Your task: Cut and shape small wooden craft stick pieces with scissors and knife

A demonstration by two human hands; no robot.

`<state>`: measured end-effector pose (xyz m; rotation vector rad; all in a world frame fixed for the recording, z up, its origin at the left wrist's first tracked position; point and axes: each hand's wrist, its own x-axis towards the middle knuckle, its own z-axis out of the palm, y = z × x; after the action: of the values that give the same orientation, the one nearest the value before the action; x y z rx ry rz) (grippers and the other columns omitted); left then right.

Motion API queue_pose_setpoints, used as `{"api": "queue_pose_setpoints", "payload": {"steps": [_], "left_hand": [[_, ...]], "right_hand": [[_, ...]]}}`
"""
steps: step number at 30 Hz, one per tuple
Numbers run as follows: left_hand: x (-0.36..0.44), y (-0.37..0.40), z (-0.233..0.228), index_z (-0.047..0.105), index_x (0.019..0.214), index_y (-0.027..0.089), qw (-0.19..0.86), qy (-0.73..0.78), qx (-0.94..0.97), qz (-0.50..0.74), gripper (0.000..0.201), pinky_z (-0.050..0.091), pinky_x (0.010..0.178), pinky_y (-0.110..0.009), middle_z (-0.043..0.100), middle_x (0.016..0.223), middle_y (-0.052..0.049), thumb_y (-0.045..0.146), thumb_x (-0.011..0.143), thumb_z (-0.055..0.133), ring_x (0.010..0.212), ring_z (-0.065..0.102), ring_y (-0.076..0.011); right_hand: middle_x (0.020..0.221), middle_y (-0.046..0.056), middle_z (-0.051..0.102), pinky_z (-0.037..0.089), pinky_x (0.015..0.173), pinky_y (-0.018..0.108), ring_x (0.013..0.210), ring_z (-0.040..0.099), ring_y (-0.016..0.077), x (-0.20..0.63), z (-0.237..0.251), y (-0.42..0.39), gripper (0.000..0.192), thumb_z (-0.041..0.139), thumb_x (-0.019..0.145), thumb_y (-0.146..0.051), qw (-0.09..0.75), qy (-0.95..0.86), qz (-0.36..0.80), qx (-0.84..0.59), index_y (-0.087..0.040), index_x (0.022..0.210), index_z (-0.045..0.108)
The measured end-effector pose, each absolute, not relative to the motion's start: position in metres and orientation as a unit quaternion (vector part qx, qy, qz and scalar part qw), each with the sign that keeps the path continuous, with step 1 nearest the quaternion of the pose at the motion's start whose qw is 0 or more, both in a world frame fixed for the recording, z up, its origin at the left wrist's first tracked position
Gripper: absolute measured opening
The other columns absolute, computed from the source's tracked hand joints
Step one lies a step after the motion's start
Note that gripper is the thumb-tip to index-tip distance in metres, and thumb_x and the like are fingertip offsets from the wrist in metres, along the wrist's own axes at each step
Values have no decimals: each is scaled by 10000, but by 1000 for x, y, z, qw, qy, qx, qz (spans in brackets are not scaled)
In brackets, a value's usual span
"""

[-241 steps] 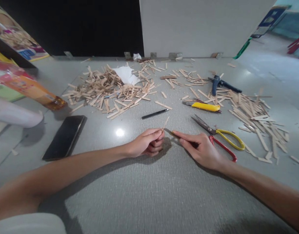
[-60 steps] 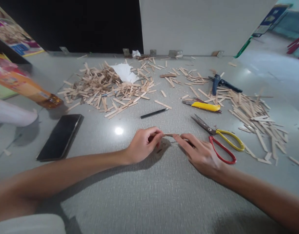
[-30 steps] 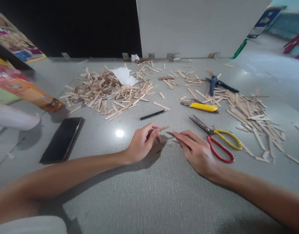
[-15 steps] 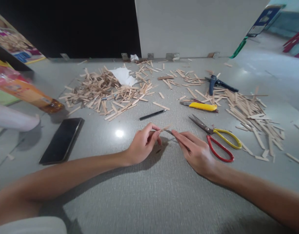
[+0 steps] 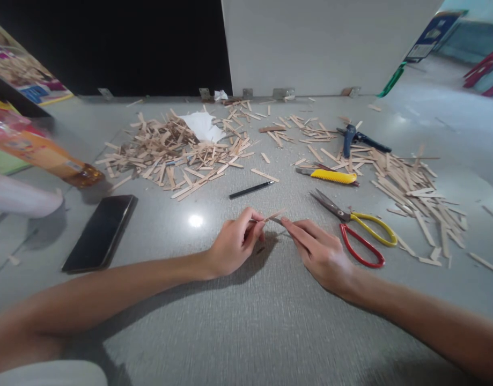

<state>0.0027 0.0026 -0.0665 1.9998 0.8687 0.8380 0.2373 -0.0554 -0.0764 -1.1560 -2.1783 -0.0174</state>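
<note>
My left hand (image 5: 234, 244) pinches a thin wooden stick (image 5: 275, 214) between thumb and fingers, its free end pointing right. My right hand (image 5: 321, 252) grips a small craft knife, index finger laid along it, and the blade (image 5: 277, 220) touches the stick just below its tip. Both hands rest low over the grey table (image 5: 246, 321), close together at its centre.
Red-and-yellow scissors (image 5: 357, 230) lie right of my right hand. Farther back lie a yellow cutter (image 5: 335, 176), a black pen (image 5: 251, 188) and blue pliers (image 5: 348, 138). Stick piles lie at back left (image 5: 169, 153) and right (image 5: 411, 182). A phone (image 5: 99, 233) and a bottle (image 5: 49, 155) lie left.
The hands have drawn together since a second ago, so the blade now meets the stick. The view has shifted slightly.
</note>
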Motion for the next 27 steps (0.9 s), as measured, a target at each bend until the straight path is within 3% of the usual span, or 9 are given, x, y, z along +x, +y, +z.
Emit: {"api": "queue_pose_setpoints", "payload": {"steps": [7,11,15,20,27], "left_hand": [[2,0,-72,495,1014,234,366,331,802,337,143,448,512,-187,731,712,31,285,1131,430,532,661,-111],[1,-4,-73,511,1035,234,353,329,807,340,155,467,534,-204,735,722,21,324,1129,428,556,676,-126],[2,-5,-71,483,1049,241,359,335,800,346,149,478,541,-207,739,725,16,350,1130,423,558,674,-129],[3,0,-69,404,1085,253,387,360,775,347,114,330,413,-182,727,697,41,341,1151,379,384,484,-84],[3,0,-68,353,1106,266,444,343,767,312,121,379,449,-204,712,711,53,373,1159,330,431,510,-103]], "right_hand": [[1057,128,785,635,607,257,795,769,189,240,-76,-62,517,436,1086,-28,256,-859,-60,-439,-126,1577,563],[1056,146,800,601,529,242,794,791,204,239,-75,-63,452,417,1076,-23,233,-861,-78,-445,-89,1454,656],[1044,136,809,652,594,280,800,800,212,235,-73,-60,378,445,1101,-52,287,-838,-38,-463,-100,1373,702],[1017,123,802,665,669,271,849,785,199,232,-69,-59,335,531,1094,-36,360,-825,1,-436,-98,1377,699],[988,95,772,653,704,243,828,748,164,233,-72,-57,423,520,1091,5,385,-825,21,-413,-117,1470,661]]}}
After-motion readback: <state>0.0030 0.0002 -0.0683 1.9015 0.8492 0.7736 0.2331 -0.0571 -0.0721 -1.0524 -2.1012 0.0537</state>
